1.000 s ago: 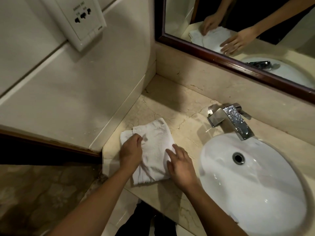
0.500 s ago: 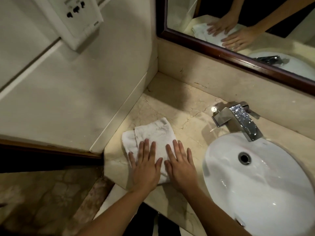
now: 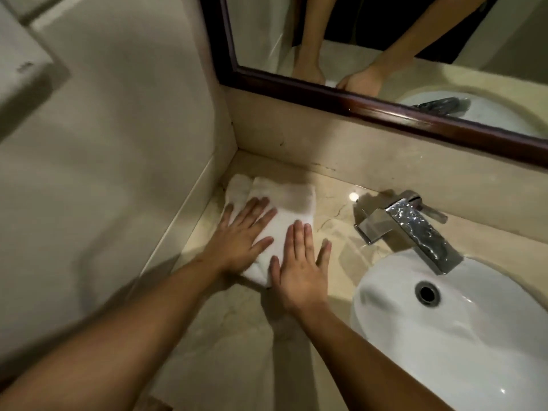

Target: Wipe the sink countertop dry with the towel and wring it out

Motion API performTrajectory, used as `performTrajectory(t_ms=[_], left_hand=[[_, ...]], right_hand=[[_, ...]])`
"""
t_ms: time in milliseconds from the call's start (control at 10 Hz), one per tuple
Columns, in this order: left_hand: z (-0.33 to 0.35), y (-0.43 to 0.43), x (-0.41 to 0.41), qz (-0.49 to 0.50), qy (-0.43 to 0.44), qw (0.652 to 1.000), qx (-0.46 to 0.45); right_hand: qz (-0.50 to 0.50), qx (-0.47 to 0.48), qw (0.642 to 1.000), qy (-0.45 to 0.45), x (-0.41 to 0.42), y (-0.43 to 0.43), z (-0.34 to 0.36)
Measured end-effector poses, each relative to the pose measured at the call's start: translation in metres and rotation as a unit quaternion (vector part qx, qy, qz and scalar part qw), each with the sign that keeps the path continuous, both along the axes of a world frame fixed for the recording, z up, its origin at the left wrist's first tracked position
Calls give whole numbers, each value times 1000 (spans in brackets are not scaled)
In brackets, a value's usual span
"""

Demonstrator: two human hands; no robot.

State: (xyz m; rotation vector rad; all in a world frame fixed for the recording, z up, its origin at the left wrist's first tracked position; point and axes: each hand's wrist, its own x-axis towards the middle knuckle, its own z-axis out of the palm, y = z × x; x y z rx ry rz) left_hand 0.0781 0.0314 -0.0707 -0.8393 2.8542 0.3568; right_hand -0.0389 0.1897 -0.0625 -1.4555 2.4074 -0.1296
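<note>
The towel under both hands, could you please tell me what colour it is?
White, with faint greyish marks; the towel shows best in the head view.

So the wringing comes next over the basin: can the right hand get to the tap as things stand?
Probably yes. The right hand lies flat on the towel, and only bare counter lies between it and the tap.

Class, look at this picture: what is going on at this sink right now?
A person is wiping the marble countertop with a folded white towel. The left hand and right hand both press flat on it, fingers spread, near the wall corner, left of the faucet and white basin. No wringing yet.
</note>
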Motion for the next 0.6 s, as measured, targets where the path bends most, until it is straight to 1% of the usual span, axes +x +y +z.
performTrajectory(t_ms=[200,300,400,500,600], left_hand=[[-8,-66,-26,-47,9,999,-18],[-10,-78,-31,-61,13,998,-10],[-2,-80,-35,-50,-32,998,13],[16,-66,-50,31,-21,995,93],[26,-15,-40,182,284,924,182]], right_hand=[[-41,0,999,-10,-12,-51,3],[-41,30,999,-6,-15,-63,8],[-18,60,998,-2,-18,-65,20],[-7,-38,999,36,-8,-13,30],[-53,-162,979,-108,24,25,34]])
